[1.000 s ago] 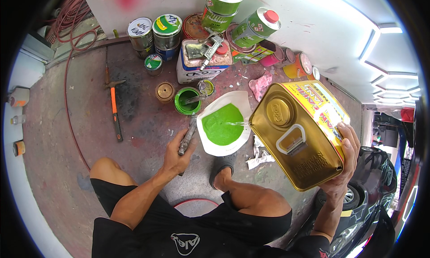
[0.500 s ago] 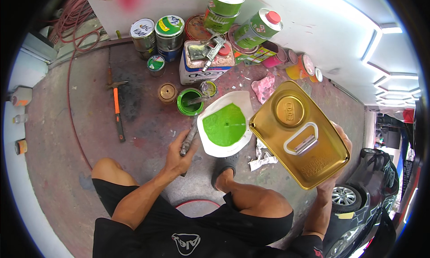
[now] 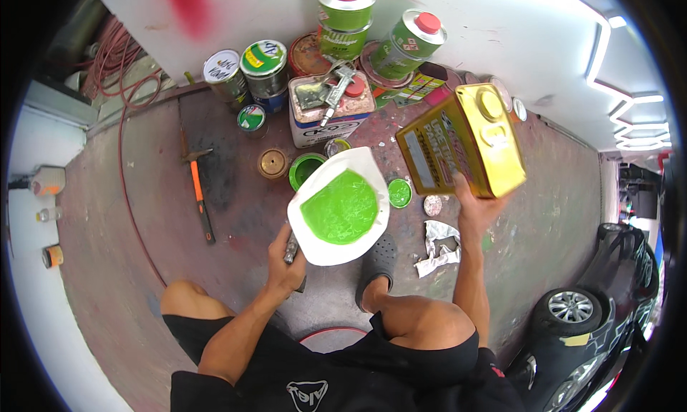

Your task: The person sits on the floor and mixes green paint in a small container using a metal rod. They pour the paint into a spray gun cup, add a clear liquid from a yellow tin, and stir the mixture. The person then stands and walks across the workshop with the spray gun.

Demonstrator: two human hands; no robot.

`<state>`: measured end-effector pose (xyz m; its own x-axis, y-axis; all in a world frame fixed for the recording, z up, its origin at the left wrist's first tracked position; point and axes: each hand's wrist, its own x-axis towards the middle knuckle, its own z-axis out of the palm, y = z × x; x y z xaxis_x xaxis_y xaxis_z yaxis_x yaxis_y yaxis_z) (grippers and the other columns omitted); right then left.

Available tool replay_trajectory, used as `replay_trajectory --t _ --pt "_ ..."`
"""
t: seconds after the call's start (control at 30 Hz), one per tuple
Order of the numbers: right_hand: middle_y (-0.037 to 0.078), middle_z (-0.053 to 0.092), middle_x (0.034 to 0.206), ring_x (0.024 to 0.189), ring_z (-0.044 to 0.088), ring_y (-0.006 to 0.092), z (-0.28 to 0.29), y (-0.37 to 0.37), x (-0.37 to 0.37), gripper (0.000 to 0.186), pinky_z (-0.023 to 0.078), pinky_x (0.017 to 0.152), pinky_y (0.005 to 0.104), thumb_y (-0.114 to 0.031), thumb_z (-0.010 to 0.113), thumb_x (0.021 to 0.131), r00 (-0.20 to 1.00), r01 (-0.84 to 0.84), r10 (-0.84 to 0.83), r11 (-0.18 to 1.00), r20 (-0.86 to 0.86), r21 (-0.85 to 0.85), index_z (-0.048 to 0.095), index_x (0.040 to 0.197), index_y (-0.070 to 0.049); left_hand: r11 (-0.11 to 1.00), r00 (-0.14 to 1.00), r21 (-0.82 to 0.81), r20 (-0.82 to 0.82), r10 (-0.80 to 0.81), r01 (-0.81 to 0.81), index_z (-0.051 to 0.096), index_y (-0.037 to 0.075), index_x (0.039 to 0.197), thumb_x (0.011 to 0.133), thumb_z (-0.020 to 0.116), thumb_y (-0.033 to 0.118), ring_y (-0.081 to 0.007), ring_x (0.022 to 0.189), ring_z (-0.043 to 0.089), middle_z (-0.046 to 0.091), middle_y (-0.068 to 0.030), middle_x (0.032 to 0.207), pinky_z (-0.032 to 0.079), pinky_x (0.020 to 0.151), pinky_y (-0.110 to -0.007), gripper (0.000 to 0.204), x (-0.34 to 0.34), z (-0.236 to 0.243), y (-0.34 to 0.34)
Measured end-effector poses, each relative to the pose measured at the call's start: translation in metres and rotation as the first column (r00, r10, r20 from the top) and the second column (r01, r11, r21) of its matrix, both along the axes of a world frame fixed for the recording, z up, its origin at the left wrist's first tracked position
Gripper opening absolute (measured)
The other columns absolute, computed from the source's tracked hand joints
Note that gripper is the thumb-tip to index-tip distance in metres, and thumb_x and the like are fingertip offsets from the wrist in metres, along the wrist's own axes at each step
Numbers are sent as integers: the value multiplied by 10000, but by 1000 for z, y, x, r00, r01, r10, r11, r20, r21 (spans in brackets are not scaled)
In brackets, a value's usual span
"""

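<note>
My left hand point(image 3: 286, 260) is closed round a grey metal tool with a knurled end point(image 3: 290, 250). It looks like a spray gun, mostly hidden by the hand and a white cup. This white cup point(image 3: 309, 241), wide and irregular at the rim, sits at the tool and holds bright green paint point(image 3: 342, 210). Gripped in my right hand point(image 3: 478, 210) is a rectangular gold thinner can point(image 3: 458, 143), raised and tilted, its round cap towards the upper right. Below and beyond the cup stands an open can of green paint point(image 3: 305, 170).
Several paint cans point(image 3: 263, 72) and green hardener tins point(image 3: 409, 47) line the wall. A white box-shaped can point(image 3: 325, 129) bears a metal gun point(image 3: 338, 93). On the floor lie a hammer point(image 3: 200, 197), a green-coated lid point(image 3: 399, 193) and crumpled paper point(image 3: 436, 249). A black car point(image 3: 580, 340) stands right.
The gold can has risen and turned, from its top facing me to its label side showing. The white cup has come nearer and slightly left, its paint rippling.
</note>
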<state>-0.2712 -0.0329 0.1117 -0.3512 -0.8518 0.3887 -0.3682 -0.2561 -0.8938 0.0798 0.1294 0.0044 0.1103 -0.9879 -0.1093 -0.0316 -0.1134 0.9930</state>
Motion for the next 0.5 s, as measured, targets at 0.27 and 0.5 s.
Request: replay_trajectory --t 0.27,0.5 --pt "112 591 1420 1247 599 220 -91 -68 3 983 497 1065 396 -144 1015 816 986 141 -138 990 88 -23 415 1586 -31 995 994 -8 24 102 -102 702 -59 1273 1062 719 344 -172 1054 713 787 -88 1140 568 906 -347 456 2 -22 18" --pt "116 588 1394 1218 621 218 -150 -95 9 1016 515 1056 388 -146 1021 827 989 140 -137 988 53 -72 379 1603 -12 979 968 -193 226 106 -62 716 -53 1263 1121 576 176 -309 1032 716 763 -162 1162 574 895 -444 304 20 -67 40"
